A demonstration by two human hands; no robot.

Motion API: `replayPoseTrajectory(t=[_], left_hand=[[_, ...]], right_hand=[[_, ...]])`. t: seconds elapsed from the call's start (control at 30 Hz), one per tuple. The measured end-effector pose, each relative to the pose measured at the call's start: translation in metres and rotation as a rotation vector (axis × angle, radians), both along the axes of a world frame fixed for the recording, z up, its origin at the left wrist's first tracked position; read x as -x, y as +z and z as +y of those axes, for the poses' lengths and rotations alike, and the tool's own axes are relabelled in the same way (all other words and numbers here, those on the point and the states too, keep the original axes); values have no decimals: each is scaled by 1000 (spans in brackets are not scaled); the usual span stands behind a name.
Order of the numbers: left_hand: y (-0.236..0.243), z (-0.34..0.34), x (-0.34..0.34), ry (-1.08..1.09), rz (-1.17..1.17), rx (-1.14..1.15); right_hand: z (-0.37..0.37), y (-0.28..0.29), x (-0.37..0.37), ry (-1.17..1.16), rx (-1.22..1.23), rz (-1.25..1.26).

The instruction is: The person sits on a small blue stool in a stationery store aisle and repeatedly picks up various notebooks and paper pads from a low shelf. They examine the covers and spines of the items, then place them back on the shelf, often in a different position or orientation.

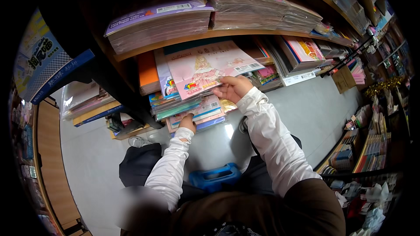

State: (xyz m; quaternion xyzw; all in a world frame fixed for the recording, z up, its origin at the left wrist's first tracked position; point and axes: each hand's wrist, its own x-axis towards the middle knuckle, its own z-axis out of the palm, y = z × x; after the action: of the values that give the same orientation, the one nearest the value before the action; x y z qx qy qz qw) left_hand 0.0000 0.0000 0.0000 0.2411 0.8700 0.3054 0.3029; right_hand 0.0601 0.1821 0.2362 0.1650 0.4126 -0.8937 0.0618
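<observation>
A thin pink booklet (210, 64) with a princess drawing lies tilted at the front of the lower shelf, its near edge sticking out. My right hand (236, 88) is closed on its near right edge, fingertips on the cover and the rest of the grip partly hidden. Below it, a pile of plastic-wrapped booklets and paper packs (203, 111) juts out toward me. My left hand (187, 124) grips the near left part of this pile, thumb on top and the other fingers mostly hidden. Behind the pink booklet stands an orange pack (148, 72).
Above, a wooden shelf (170, 43) carries wrapped stacks of card paper (159, 22). More books (302, 51) fill the lower shelf at right. A blue plastic stool (215, 178) is beneath me. A cardboard box (343, 78) stands at far right, book racks (372, 144) nearer.
</observation>
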Motion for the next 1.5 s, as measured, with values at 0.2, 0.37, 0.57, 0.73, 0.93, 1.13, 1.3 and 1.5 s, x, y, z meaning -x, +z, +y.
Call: replayPoseTrajectory(t=[0.2,0.37,0.57,0.73,0.93,1.13,1.3,1.5], left_hand=[[-48,-5,3,53,488,108],[-41,-9,10,72,535,262],[-36,-10,16,31,508,369],[-31,5,13,11,377,527],[-27,32,2,-105,166,426],[117,53,-68,-568,187,350],[175,43,-113,-937,241,180],[225,15,-94,-952,-282,-398]], right_hand=[[4,-2,17,106,-32,-101],[11,-2,20,130,-248,-267],[0,1,11,185,-440,-294],[-4,-20,-20,178,-370,-265],[-3,-111,-81,147,-215,-558],[-3,-138,-133,-91,197,-729],[9,-138,-152,-128,262,-741],[18,-64,-213,-209,-116,-603]])
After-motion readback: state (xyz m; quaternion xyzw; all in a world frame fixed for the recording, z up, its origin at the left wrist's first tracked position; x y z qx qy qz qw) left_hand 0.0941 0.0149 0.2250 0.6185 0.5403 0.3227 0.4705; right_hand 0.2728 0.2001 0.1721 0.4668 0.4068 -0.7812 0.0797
